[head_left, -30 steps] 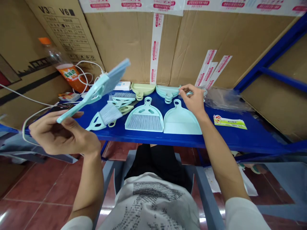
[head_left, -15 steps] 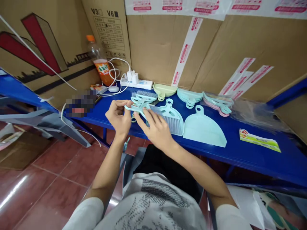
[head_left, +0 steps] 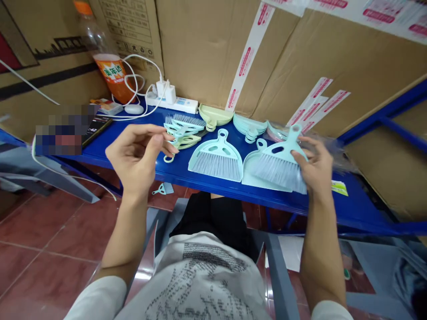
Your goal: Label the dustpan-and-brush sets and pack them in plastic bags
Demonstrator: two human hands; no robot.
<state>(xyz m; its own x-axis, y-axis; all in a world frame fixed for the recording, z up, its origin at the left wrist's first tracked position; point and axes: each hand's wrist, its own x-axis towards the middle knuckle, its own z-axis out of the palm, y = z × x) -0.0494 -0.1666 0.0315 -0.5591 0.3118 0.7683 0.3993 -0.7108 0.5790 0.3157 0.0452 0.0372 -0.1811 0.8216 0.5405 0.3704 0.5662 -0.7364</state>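
My right hand (head_left: 316,166) grips the right edge of a light-blue hand brush (head_left: 287,150), its handle loop up and grey bristles down. This brush hangs over a light-blue dustpan (head_left: 248,166) and hides much of it. To the left, a second dustpan lies on the table with another light-blue brush (head_left: 218,153) set in it. My left hand (head_left: 136,153) is raised at the left with fingers loosely curled and apart, holding nothing. Just beyond its fingertips lies a pile of blue and green brushes (head_left: 187,126).
At the back of the blue table (head_left: 160,171) stand stacked green dustpans (head_left: 216,114) and blue dustpans (head_left: 250,124). A power strip (head_left: 182,104) with white cables and an orange drink bottle (head_left: 115,73) are at back left. A small brush (head_left: 164,189) lies on the floor.
My right hand has carried the brush from in front of the pile across to the right, over the dustpan. My left hand has let go of it and moved slightly left.
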